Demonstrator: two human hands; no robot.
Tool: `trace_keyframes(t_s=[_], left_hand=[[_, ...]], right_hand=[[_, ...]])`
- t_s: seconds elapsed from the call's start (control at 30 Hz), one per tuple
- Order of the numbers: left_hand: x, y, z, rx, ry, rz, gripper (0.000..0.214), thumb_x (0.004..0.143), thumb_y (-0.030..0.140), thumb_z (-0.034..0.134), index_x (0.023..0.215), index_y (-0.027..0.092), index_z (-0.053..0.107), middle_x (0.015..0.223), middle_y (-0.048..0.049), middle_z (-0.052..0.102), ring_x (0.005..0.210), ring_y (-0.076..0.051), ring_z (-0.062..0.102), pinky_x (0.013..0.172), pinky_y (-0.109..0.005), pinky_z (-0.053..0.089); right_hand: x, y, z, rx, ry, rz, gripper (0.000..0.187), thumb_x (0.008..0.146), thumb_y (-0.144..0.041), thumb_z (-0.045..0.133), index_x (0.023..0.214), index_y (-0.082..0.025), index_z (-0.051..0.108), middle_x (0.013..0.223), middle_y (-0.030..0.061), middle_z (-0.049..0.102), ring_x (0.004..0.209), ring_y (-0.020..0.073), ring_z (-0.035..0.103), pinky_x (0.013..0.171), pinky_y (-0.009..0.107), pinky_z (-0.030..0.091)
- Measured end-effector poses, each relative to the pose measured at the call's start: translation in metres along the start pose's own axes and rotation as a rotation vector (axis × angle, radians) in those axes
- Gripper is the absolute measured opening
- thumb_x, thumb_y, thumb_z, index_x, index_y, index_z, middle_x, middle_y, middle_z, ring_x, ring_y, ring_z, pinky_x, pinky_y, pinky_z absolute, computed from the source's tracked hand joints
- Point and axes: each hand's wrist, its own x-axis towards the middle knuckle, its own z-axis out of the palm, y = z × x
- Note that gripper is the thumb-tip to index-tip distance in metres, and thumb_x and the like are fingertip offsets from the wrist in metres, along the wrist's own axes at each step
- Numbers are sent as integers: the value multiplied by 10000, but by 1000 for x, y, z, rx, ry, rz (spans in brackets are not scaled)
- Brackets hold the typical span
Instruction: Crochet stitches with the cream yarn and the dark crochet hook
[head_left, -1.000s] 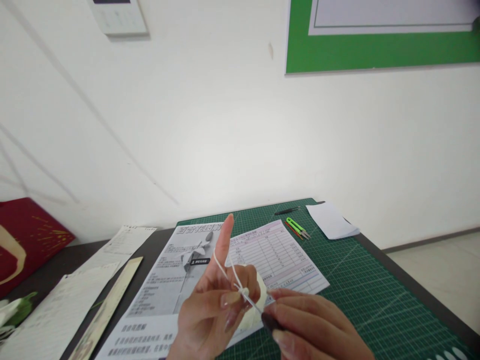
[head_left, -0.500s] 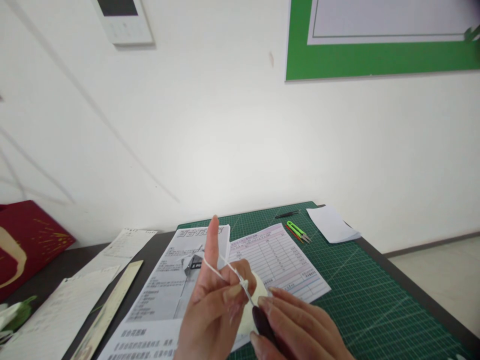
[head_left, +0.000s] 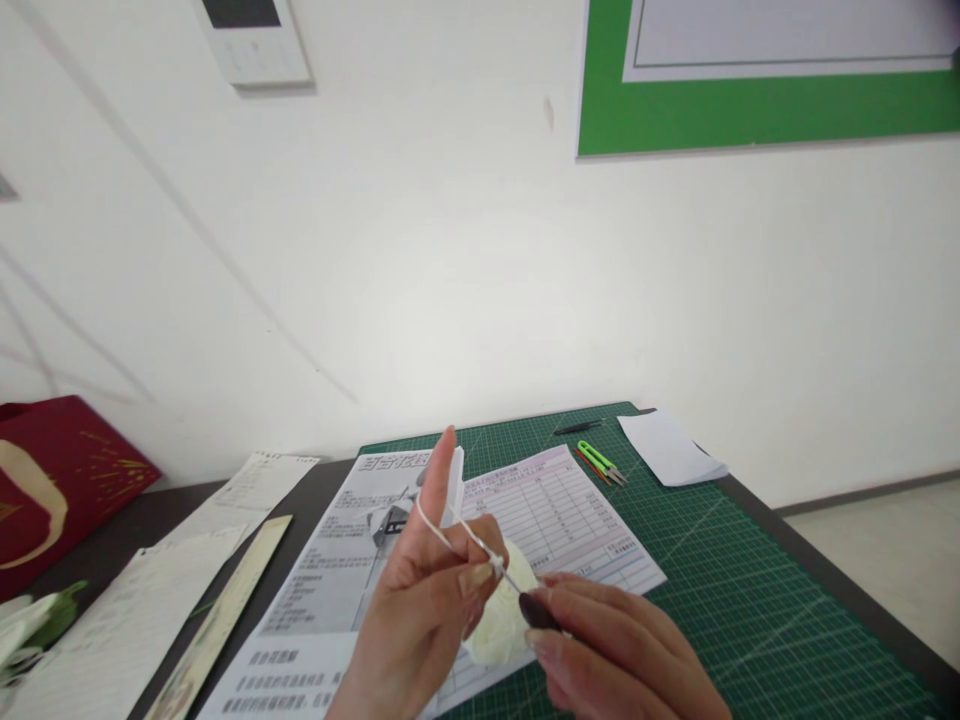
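Observation:
With thumb and fingers closed, my left hand [head_left: 427, 600] pinches a small piece of white crochet work [head_left: 496, 566], its index finger pointing up. White yarn [head_left: 435, 530] loops round that raised finger and runs down to the pinch. My right hand [head_left: 607, 640] grips the dark handle of a crochet hook [head_left: 537, 610]; the thin metal shaft reaches to the stitches at my left fingertips. Behind and below the hands sits a cream ball of yarn [head_left: 501, 625], partly hidden by them.
Printed sheets [head_left: 315, 560] and a form [head_left: 559, 510] lie on a green cutting mat [head_left: 750, 600]. Green thread snips [head_left: 600, 460], dark tweezers [head_left: 577, 428] and white paper [head_left: 667, 448] are farther back. On the left are a ruler [head_left: 225, 610], handwritten pages [head_left: 142, 600] and a red bag [head_left: 67, 480].
The raised left index finger leans more to the right. The hook's handle has tilted flatter and moved slightly right and up, and more of the yarn ball shows. The view has shifted a little.

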Motion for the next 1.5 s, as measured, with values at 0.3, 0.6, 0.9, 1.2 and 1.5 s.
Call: trace_keyframes(t_s=[0.3, 0.6, 0.9, 1.2, 1.5], left_hand=[[5, 1, 0, 26, -57, -72, 898, 717, 121, 602, 1458, 343, 145, 548, 48, 463, 534, -113, 320, 563, -257, 260], [6, -6, -4, -58, -105, 3, 798, 673, 65, 560, 1395, 340, 359, 441, 59, 381, 506, -119, 237, 535, -262, 268], [6, -5, -2, -175, -173, -49, 758, 657, 47, 541, 1367, 289, 429, 406, 66, 267, 508, -121, 222, 493, -238, 247], [5, -5, 1, -172, -204, -62, 735, 646, 48, 524, 1349, 258, 464, 392, 72, 254, 479, -109, 212, 491, -238, 243], [3, -15, -6, 145, -191, 158, 697, 785, 137, 629, 1338, 481, 382, 611, 45, 502, 496, -83, 356, 443, -190, 277]], right_hand=[[3, 2, 9, 351, 140, 226, 197, 869, -151, 569, 1055, -168, 631, 889, 101, 741, 784, 190, 707, 675, 299, 606], [5, 2, 9, 697, 292, 490, 157, 881, -168, 553, 978, -203, 672, 804, 65, 706, 764, 185, 658, 637, 300, 552], [8, 6, 12, 924, 345, 636, 136, 865, -191, 573, 926, -201, 695, 733, 55, 676, 657, 169, 642, 581, 293, 539], [6, 11, 13, 1067, 372, 734, 108, 846, -218, 609, 866, -187, 710, 733, 37, 676, 646, 142, 644, 583, 256, 532], [13, 15, 18, 1533, 416, 1273, 106, 786, -236, 701, 776, -131, 700, 540, 15, 700, 432, 81, 635, 452, 140, 534]])
